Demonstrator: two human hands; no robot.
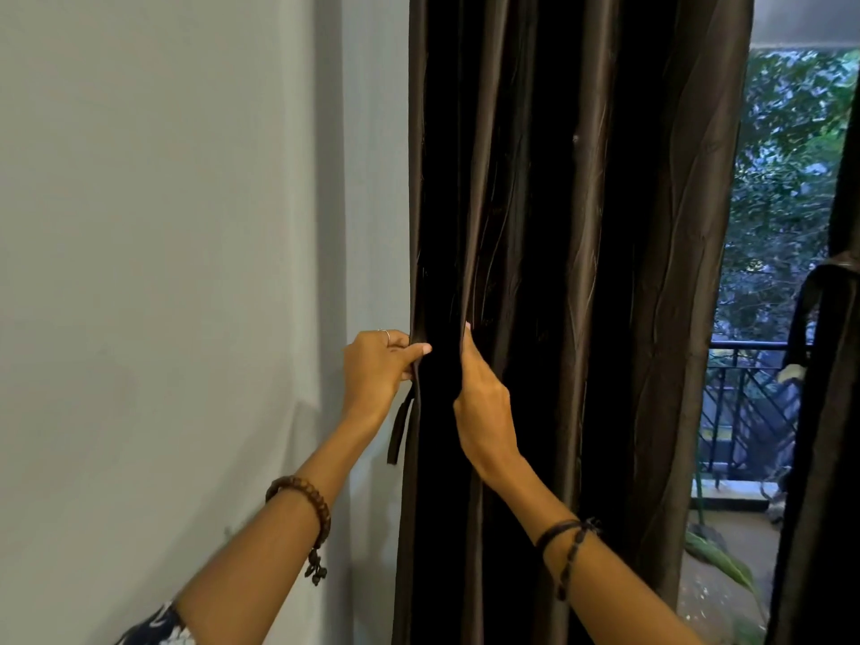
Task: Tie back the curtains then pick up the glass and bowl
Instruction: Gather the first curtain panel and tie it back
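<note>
- The dark brown curtain (581, 272) fills the middle of the frame in hanging folds; its top and hem are cut off by the frame edges, and the deep folds at centre are too dark to read.
- A pale wall (163, 225) takes up the left half of the frame.
- A second curtain (823, 412) stands at the right edge, mostly cut off, with a band round it at mid-height.
- Between the two curtains, a balcony railing (744, 412) and green foliage (791, 179) show, somewhat blurred.
- The right hand (484, 407), lower centre, reaches into a fold; its fingertips are buried in the cloth, so whether they hold anything cannot be told.
- The left hand (377, 370), just left of it, pinches the curtain's left edge between thumb and curled fingers.
- A tie-back strap (400, 428) hangs below the left hand, its upper end hidden by the fingers.
- The glass and bowl lie outside this view.
</note>
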